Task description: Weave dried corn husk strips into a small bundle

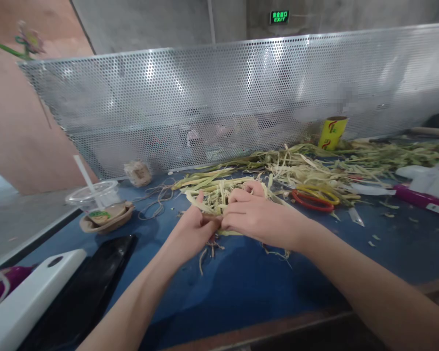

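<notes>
Both hands meet at the middle of the table over a bundle of pale green, dried-looking plant strips [219, 192]. My left hand [193, 226] is closed at the near side of the bundle, its thumb raised and its fingertips pressed in. My right hand [254, 214] is closed beside it, its fingers curled over the strips and nearly touching the left fingertips. What exactly lies under the fingertips is partly hidden. Thin reddish-brown, root-like strands [212, 248] hang out below my left hand. Scissors with red and yellow handles [314, 199] lie to the right of my right hand.
Loose leaves [300, 165] spread along the back and right. A yellow tube [332, 134] stands there, near a purple-handled tool [420, 200]. A plastic cup [95, 194], brown tray [108, 219], twine [159, 200] and black flat object [88, 287] are left. A perforated metal screen [219, 97] stands behind.
</notes>
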{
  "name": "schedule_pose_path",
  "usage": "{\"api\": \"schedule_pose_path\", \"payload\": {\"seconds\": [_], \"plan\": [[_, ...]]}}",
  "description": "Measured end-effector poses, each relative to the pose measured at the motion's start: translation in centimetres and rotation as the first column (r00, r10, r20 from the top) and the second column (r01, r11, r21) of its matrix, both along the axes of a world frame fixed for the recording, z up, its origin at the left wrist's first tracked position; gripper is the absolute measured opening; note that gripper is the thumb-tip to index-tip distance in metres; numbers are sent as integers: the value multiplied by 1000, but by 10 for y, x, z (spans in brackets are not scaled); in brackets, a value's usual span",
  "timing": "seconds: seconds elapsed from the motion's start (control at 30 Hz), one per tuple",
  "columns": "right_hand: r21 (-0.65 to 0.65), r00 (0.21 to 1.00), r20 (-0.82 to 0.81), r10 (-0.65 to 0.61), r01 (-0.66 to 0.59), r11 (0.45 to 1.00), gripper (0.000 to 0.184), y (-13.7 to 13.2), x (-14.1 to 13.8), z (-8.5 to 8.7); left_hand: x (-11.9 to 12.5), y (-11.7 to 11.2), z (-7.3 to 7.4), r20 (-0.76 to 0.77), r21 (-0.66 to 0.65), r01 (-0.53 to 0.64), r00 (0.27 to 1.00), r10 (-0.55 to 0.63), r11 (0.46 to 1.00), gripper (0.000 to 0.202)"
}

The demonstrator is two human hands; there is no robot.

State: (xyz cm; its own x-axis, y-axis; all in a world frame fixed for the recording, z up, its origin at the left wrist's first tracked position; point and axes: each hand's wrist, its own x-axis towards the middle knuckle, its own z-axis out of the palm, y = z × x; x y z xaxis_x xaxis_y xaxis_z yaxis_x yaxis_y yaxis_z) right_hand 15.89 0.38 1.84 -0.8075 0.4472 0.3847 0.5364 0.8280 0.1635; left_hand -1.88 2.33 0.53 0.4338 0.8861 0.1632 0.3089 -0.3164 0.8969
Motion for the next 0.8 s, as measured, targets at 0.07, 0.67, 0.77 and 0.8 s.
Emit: {"api": "schedule_pose_path", "payload": {"seconds": [0.07, 0.67, 0.77, 0.8], "plan": [[8, 1000, 20, -14, 14, 1000, 22, -1, -2, 1, 0, 0, 0, -19, 36, 15, 1000, -14, 999, 10], [100, 995, -24, 94, -92, 991, 30, -1, -7, -2, 0, -3, -3, -2, -88, 33, 999, -33, 996, 15], [49, 987, -77, 144, -140, 989, 27, -1, -5, -1, -2, -1, -4, 34, -130, 26, 999, -22, 991, 10], [27, 982, -92, 163, -161, 987, 26, -1, -4, -1, -3, -1, -4, 33, -144, 19, 999, -14, 989, 8]]}}
